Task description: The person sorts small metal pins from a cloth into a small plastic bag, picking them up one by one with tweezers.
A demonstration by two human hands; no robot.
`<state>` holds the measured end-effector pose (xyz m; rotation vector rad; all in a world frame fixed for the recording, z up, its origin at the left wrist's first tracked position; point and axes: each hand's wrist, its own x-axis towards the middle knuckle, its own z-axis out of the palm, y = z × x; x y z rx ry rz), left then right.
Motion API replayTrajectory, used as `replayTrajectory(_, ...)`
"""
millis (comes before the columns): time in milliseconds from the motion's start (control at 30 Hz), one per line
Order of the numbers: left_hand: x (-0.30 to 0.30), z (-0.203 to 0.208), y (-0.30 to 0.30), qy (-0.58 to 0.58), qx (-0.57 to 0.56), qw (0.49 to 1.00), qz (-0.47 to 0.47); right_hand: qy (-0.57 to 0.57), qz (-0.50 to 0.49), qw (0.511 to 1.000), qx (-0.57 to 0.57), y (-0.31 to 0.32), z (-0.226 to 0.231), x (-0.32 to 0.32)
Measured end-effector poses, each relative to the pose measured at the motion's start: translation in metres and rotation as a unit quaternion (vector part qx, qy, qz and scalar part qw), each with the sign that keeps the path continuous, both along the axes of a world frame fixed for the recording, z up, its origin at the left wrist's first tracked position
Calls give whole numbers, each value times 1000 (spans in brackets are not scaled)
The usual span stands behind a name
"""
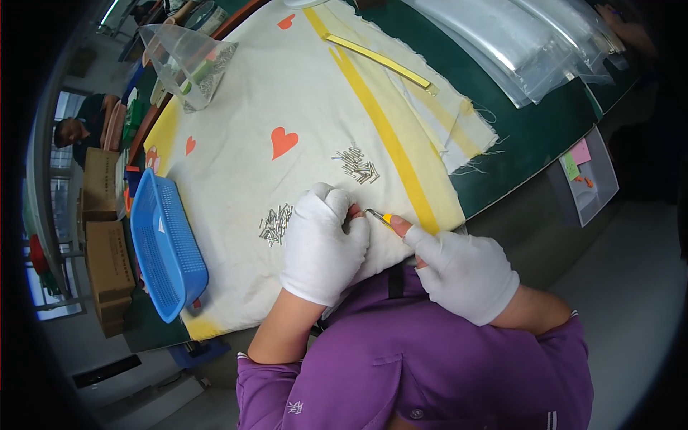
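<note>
My left hand point(324, 247), in a white glove with bare fingertips, is closed in a pinch over the cloth near the table's front edge. What it pinches, if anything, is hidden by the fingers. My right hand point(469, 276), gloved the same way, grips a slim yellow tool point(388, 218) with a narrow metal tip; its exact kind is unclear. That tip points at the left fingertips, with a small gap visible. Just left of my left hand lies a pile of small silvery metal pins point(275, 225). Beyond the hands is a second pile of similar pins point(357, 165).
A blue plastic basket point(172, 247) stands at the left on the pale heart-print cloth point(236, 165). Farther back sits a clear bin point(188, 68) with small metal parts. A yellow strip point(380, 61) and clear plastic bags point(530, 57) lie at the far right. Another person point(89, 125) is beyond the left edge.
</note>
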<state>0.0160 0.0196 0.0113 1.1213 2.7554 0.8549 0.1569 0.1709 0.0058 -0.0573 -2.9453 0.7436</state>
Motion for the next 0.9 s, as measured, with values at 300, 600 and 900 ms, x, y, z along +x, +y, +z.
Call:
replayTrajectory(300,0,-3,0,15,-10,1000,7,32,-15,999,10,-6,-5,-1)
replayTrajectory(600,0,-1,-3,43,-15,999,-1,8,12,1000,21,-2,5,-2)
replayTrajectory(900,-3,-5,-6,57,-6,998,-11,7,-1,1000,-2,-2,0,3)
